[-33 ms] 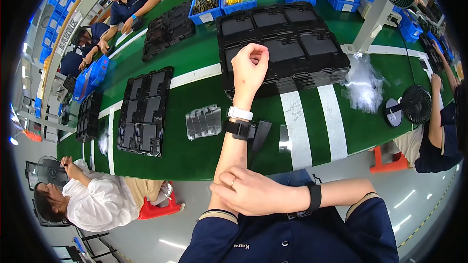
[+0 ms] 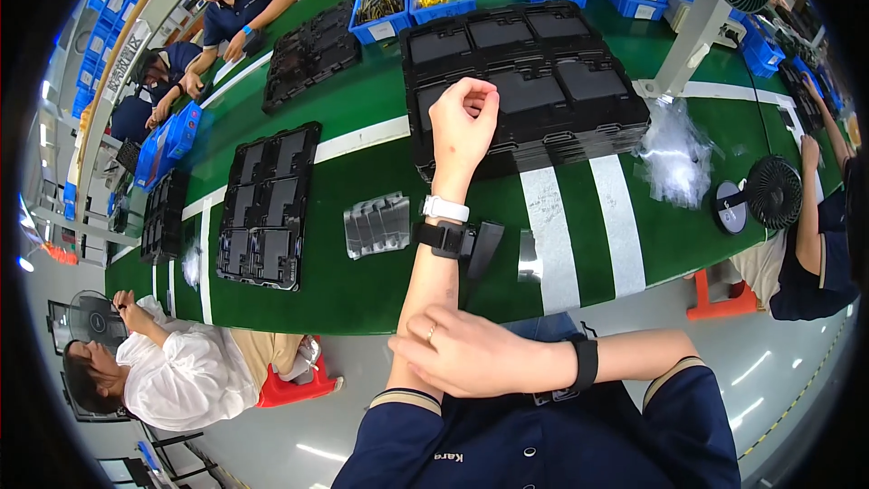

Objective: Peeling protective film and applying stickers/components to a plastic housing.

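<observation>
My left hand (image 2: 464, 127) is raised in front of the stack of black compartment trays (image 2: 534, 91). Its fingers curl in to the thumb, and nothing shows in them. A white band (image 2: 445, 209) and a black strap with a dark device (image 2: 445, 237) circle that wrist. Lower down, my right hand (image 2: 471, 353) lies across my left forearm (image 2: 425, 294), its bent fingers pressed on the skin. It wears a ring, and a black wristband (image 2: 585, 362) sits on its wrist. Left of my forearm, a clear plastic sheet with dark strips (image 2: 377, 226) lies on the green table.
A black tray (image 2: 269, 208) lies to the left. Clear plastic film (image 2: 674, 158) is heaped at the right, near a small black fan (image 2: 775, 193). Blue bins (image 2: 442, 4) of small parts stand at the back. A metal post (image 2: 692, 54) rises at the right. Several people sit around.
</observation>
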A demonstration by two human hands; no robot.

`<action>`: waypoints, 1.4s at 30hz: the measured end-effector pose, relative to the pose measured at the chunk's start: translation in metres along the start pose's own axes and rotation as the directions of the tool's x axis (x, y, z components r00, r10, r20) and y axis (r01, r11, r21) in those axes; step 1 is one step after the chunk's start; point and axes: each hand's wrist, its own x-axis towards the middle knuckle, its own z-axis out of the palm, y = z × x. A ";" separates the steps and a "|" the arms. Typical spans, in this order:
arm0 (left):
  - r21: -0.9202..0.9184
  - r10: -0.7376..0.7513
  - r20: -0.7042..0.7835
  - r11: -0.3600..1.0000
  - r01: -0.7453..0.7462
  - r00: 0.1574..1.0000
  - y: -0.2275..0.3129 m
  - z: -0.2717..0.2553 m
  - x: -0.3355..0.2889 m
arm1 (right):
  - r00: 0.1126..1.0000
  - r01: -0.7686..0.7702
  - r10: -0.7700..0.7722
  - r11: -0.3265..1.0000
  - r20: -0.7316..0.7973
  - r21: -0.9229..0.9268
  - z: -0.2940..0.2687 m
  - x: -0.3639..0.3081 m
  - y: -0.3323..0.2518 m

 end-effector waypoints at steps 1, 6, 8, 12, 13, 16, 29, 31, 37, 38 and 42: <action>0.012 -0.009 0.003 1.000 0.009 1.000 0.002 -0.002 0.000 | 1.000 -0.010 0.008 0.997 -0.030 -0.070 -0.003 0.005 0.001; -0.009 -0.034 0.007 0.999 0.034 0.999 0.006 -0.007 -0.001 | 0.997 -0.037 0.022 0.972 -0.068 -0.230 0.006 0.004 -0.003; -0.024 -0.045 0.005 0.999 0.045 0.999 0.002 -0.005 0.000 | 0.998 -0.060 0.053 0.982 -0.046 -0.179 0.008 0.001 -0.006; -0.032 -0.054 0.016 0.998 0.055 0.998 0.004 -0.004 0.000 | 0.995 -0.092 0.088 0.987 -0.036 -0.134 0.002 0.004 -0.009; -0.028 -0.055 0.018 0.998 0.056 0.998 0.005 -0.006 0.000 | 0.991 -0.070 0.040 0.969 -0.128 -0.238 0.000 0.006 -0.008; -0.059 -0.082 0.018 0.995 0.083 0.997 0.004 -0.009 0.000 | 0.992 -0.069 0.038 0.965 -0.123 -0.255 0.004 0.006 -0.007; -0.070 -0.098 0.033 0.992 0.100 0.995 0.003 -0.006 0.002 | 1.000 0.016 -0.018 0.985 -0.007 -0.174 0.001 0.006 -0.005; -0.076 -0.084 0.028 0.993 0.086 0.996 0.003 -0.006 0.002 | 0.979 -0.087 0.078 0.996 0.190 0.036 -0.002 0.005 -0.007; -0.101 -0.066 -0.014 0.993 0.064 0.998 0.000 -0.009 0.002 | 0.997 0.053 -0.061 0.985 -0.048 -0.162 -0.002 0.005 0.000; -0.103 -0.066 -0.010 0.993 0.065 0.998 0.000 -0.008 0.002 | 0.998 0.060 -0.061 0.992 -0.004 -0.107 -0.002 0.002 0.001; -0.086 -0.096 0.038 0.991 0.099 0.995 0.002 -0.003 0.003 | 0.990 -0.011 -0.008 0.991 0.138 0.134 -0.019 -0.012 0.006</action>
